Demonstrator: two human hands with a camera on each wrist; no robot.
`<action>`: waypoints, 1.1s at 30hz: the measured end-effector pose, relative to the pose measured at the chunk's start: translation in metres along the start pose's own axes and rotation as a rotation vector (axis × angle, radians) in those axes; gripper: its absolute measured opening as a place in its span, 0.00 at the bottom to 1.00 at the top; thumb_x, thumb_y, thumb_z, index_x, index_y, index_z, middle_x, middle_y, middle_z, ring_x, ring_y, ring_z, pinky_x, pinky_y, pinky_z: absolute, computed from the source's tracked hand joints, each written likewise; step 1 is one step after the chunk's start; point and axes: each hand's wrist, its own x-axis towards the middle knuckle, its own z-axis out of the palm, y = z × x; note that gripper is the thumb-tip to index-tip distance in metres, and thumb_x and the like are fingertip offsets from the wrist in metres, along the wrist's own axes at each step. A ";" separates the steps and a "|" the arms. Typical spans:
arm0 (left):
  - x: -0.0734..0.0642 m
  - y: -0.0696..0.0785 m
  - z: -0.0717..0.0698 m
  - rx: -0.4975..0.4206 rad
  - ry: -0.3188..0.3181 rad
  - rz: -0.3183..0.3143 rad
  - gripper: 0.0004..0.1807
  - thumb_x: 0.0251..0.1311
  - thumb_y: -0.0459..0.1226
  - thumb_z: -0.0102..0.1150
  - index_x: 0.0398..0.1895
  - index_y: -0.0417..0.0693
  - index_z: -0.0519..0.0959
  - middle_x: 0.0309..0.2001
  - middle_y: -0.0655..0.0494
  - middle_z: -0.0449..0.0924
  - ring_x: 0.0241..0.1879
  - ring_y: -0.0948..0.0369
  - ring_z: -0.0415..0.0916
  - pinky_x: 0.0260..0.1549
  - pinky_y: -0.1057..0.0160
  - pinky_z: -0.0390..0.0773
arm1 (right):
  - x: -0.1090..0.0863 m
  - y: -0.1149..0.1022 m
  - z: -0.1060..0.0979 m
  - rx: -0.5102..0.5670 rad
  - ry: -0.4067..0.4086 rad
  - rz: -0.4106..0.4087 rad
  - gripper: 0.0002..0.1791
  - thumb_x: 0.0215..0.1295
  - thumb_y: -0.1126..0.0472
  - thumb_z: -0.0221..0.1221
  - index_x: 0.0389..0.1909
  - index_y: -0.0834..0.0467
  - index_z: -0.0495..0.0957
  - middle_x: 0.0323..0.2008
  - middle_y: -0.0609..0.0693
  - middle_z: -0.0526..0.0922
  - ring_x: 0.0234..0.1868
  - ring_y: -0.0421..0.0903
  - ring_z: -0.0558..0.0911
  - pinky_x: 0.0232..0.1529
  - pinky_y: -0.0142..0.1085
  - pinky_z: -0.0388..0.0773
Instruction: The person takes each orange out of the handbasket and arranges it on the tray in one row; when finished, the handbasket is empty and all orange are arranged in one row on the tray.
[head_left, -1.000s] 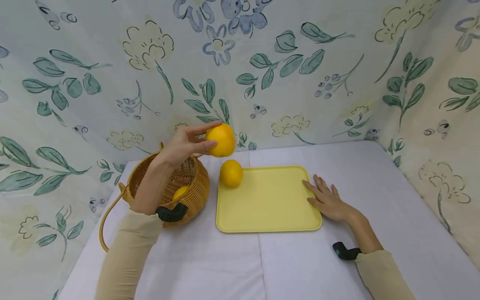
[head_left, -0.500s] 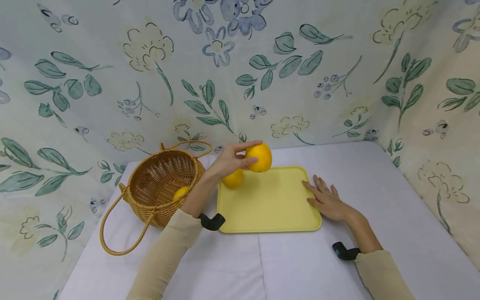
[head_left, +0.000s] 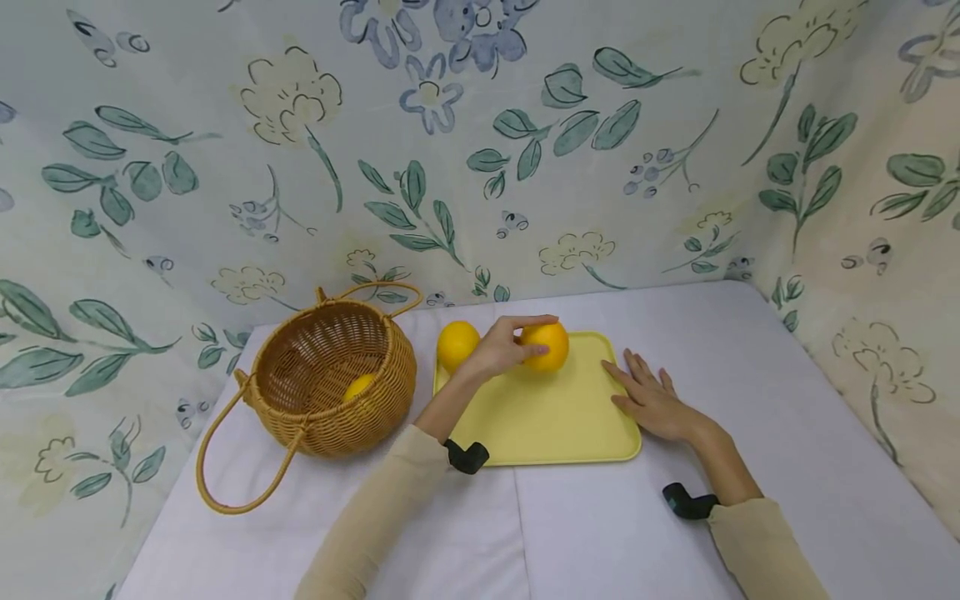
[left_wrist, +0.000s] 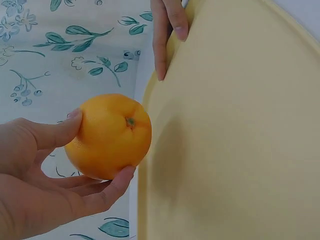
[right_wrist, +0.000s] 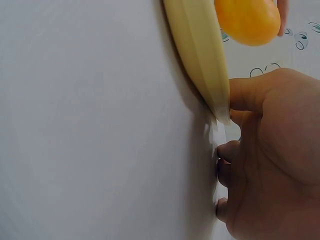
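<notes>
My left hand grips an orange between thumb and fingers over the back of the yellow tray. In the left wrist view, the stem end of that orange faces the camera, and a soft shadow falls on the tray. A second orange-coloured fruit sits in the tray's back left corner, partly behind the left hand. At the tray's right edge rests my right hand, its fingers spread and holding nothing. The right wrist view has this hand with its thumb at the tray's rim.
Left of the tray stands a wicker basket, its two handles folded outward. One yellow-orange fruit shows inside it. White cloth covers the table, and a floral curtain hangs behind.
The left hand has carried the orange from beside the basket to the right and down over the tray. The basket's inside has come into view. My right hand has stayed put.
</notes>
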 end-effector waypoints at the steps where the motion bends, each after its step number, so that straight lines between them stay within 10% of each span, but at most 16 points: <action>1: 0.001 -0.001 0.001 0.013 0.000 0.000 0.28 0.67 0.30 0.65 0.70 0.55 0.77 0.74 0.53 0.73 0.38 0.57 0.70 0.27 0.71 0.69 | 0.000 -0.001 0.000 0.001 0.001 -0.001 0.35 0.81 0.52 0.49 0.82 0.59 0.52 0.81 0.72 0.33 0.81 0.72 0.31 0.75 0.70 0.18; 11: 0.005 -0.012 0.002 0.060 0.035 -0.022 0.28 0.68 0.30 0.64 0.71 0.50 0.76 0.74 0.55 0.72 0.72 0.53 0.66 0.73 0.51 0.66 | -0.001 -0.004 0.000 0.001 0.006 0.000 0.35 0.81 0.52 0.49 0.82 0.59 0.53 0.81 0.72 0.35 0.82 0.72 0.33 0.75 0.71 0.20; 33: 0.010 -0.012 0.001 0.348 0.060 0.020 0.39 0.57 0.31 0.75 0.73 0.47 0.72 0.77 0.46 0.67 0.77 0.47 0.63 0.78 0.48 0.61 | -0.001 0.000 0.000 0.010 0.007 -0.004 0.35 0.81 0.51 0.49 0.82 0.59 0.53 0.82 0.72 0.34 0.82 0.72 0.32 0.75 0.71 0.19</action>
